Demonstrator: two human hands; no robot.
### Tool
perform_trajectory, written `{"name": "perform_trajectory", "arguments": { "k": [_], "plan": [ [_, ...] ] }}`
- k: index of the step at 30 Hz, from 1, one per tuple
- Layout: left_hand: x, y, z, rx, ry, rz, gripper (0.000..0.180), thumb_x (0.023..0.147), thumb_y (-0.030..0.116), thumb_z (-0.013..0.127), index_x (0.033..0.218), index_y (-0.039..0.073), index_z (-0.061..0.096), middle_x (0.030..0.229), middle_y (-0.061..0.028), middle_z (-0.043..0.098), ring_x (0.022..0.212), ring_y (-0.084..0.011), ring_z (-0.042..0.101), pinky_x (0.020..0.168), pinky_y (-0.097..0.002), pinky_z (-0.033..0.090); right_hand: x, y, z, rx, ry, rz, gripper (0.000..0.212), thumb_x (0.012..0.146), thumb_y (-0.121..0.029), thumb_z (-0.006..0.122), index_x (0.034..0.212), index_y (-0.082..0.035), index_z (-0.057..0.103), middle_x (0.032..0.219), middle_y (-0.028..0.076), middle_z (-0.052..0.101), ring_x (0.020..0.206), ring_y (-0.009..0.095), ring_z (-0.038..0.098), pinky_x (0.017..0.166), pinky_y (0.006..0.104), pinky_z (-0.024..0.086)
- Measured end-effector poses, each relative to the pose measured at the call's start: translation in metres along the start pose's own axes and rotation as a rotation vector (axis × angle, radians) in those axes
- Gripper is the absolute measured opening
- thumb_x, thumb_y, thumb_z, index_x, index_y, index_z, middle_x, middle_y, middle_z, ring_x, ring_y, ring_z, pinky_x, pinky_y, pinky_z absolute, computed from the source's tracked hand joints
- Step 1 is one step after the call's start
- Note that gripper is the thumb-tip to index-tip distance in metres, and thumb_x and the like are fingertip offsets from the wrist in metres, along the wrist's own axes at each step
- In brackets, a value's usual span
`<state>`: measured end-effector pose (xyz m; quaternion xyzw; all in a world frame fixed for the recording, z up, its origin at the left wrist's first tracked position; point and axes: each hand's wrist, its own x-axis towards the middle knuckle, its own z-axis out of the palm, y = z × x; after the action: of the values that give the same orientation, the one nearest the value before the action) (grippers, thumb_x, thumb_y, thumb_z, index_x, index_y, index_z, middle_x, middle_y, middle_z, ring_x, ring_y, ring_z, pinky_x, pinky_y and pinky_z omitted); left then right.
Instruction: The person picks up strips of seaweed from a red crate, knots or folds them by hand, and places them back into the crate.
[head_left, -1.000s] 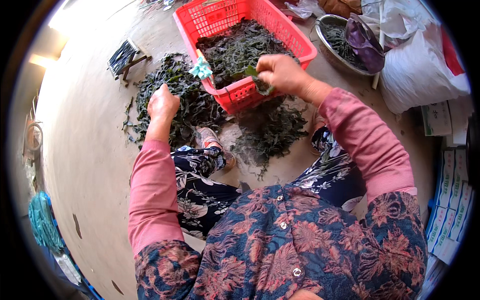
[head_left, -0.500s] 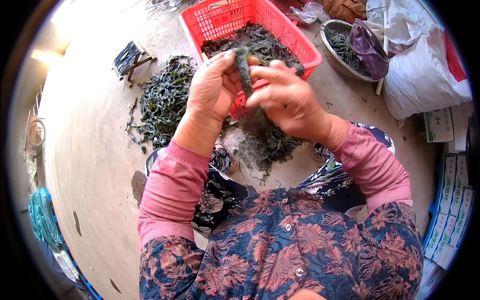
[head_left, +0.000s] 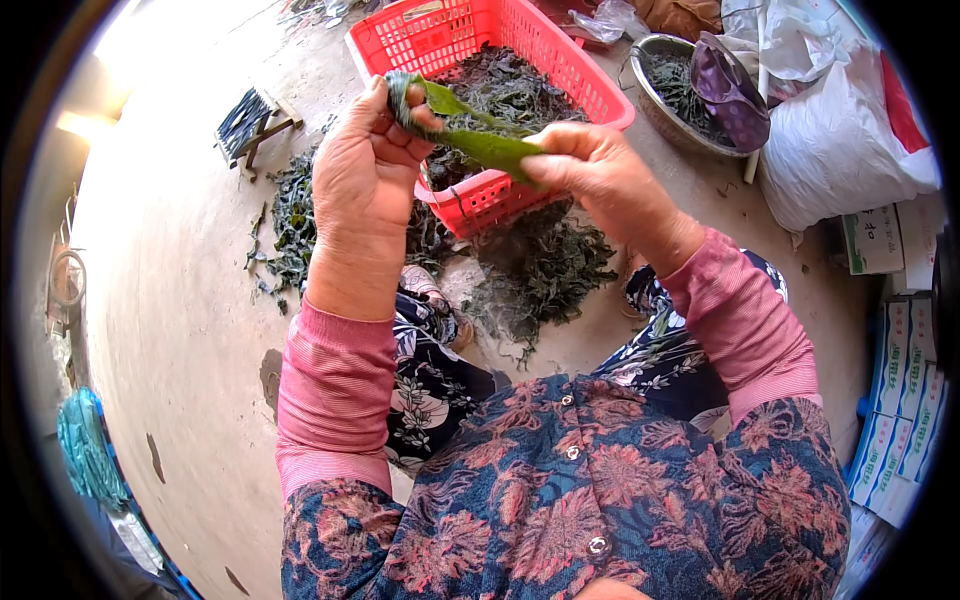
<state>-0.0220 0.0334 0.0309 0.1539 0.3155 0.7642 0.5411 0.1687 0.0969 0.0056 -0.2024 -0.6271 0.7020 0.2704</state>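
Note:
A strip of seaweed, bright green along its stretched part, spans between my two hands above the basket's near side. My left hand is closed on its left end, where a darker part wraps round the fingers. My right hand pinches the other end between thumb and fingers. Under the strip stands a red plastic basket with dark seaweed inside. One loose seaweed heap lies on the floor left of the basket, partly behind my left arm. Another heap lies between my feet.
A small folding stool stands at the far left. Right of the basket is a metal basin holding seaweed and a purple cloth. A stuffed white sack and stacked cartons line the right side.
Both hands have moved apart, my left hand going up and left and my right hand slightly right. The bunched seaweed between them is now a stretched green strip.

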Motion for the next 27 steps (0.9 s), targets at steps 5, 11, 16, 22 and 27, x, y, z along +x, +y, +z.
{"name": "perform_trajectory", "arguments": {
  "k": [5,11,16,22,27],
  "plan": [
    [-0.008,-0.002,-0.003,0.263,-0.219,-0.228,0.013,0.083,0.009,0.054,0.089,-0.001,0.057,0.075,-0.0083,0.061,0.059,-0.0135,0.059,0.048,-0.0224,0.047,0.007,-0.009,-0.002,0.152,0.096,-0.162,0.013,0.081,-0.01,0.058,0.09,-0.002,0.062,0.085,0.001,0.06,0.077,0.005,0.054,0.071,0.0202,0.045],
    [-0.022,-0.01,0.008,0.399,-0.341,-0.315,0.02,0.075,0.003,0.058,0.094,-0.002,0.057,0.08,-0.0054,0.06,0.066,-0.0128,0.059,0.062,-0.022,0.047,0.013,-0.001,0.003,-0.022,0.076,-0.103,0.027,0.082,-0.028,0.06,0.088,-0.002,0.063,0.08,-0.001,0.06,0.073,0.003,0.051,0.064,0.0188,0.042],
    [-0.027,-0.017,0.008,0.651,-0.389,-0.076,0.031,0.065,-0.008,0.054,0.096,-0.001,0.054,0.092,-0.0045,0.056,0.083,-0.0117,0.054,0.076,-0.0218,0.044,0.009,0.0,-0.002,0.041,-0.039,0.067,0.027,0.084,-0.029,0.057,0.078,-0.003,0.061,0.068,-0.005,0.052,0.062,0.001,0.043,0.055,0.0178,0.037],
    [-0.017,-0.032,-0.006,1.235,-0.127,0.542,0.015,0.072,0.005,0.06,0.086,0.001,0.056,0.076,-0.0025,0.057,0.067,-0.0064,0.052,0.059,-0.0187,0.041,0.01,0.008,0.002,-0.05,-0.064,0.065,0.023,0.084,-0.025,0.057,0.077,-0.004,0.061,0.064,-0.006,0.051,0.059,0.0,0.043,0.053,0.0175,0.037],
    [-0.024,-0.024,-0.016,0.8,-0.122,-0.076,0.018,0.079,0.02,0.063,0.083,0.002,0.061,0.06,0.0005,0.055,0.042,-0.0041,0.043,0.04,-0.0161,0.034,0.007,-0.007,0.009,-0.15,-0.12,0.057,0.021,0.085,-0.023,0.055,0.078,-0.003,0.059,0.073,-0.006,0.053,0.066,0.002,0.044,0.059,0.0176,0.037]
  ]
}}
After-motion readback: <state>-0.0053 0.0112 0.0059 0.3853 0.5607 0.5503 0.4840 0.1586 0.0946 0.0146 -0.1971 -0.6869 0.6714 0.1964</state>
